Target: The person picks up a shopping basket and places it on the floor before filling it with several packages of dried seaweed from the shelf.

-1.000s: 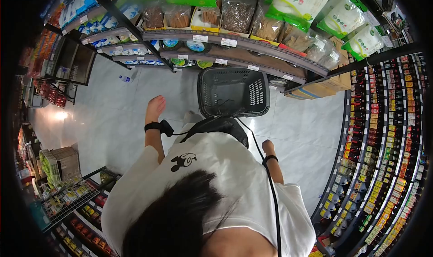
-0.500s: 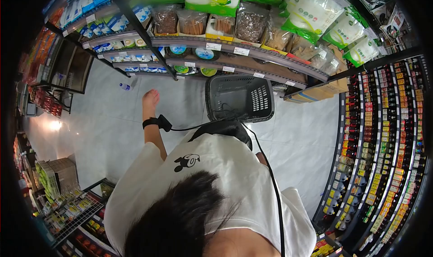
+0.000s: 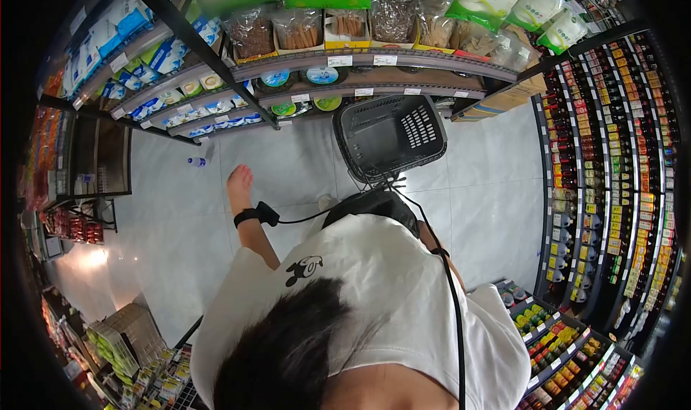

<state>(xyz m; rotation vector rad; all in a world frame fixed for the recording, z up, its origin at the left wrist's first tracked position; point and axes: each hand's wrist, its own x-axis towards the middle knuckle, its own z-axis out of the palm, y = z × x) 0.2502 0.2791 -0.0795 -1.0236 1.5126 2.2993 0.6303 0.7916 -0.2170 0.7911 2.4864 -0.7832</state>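
Note:
My left hand [image 3: 240,179] reaches forward over the grey floor with its fingers together and flat, holding nothing; a black band with a cable sits on its wrist. A dark plastic shopping basket [image 3: 389,136] with nothing visible inside stands in front of me, below the shelves, to the right of that hand. My right hand [image 3: 430,233] stays low at my side, mostly hidden behind my white shirt and a black bag [image 3: 374,203]; its fingers do not show.
Shelves of bagged dried goods and round tubs [image 3: 324,75] run across ahead. A rack of bottles and jars [image 3: 612,172] curves along the right. A small bottle [image 3: 196,162] lies on the floor at the left. Low displays [image 3: 129,338] stand behind me.
I have turned and shifted right along the aisle. My left hand has stayed stretched forward. My right arm has slipped closer behind my body, so the hand is less visible.

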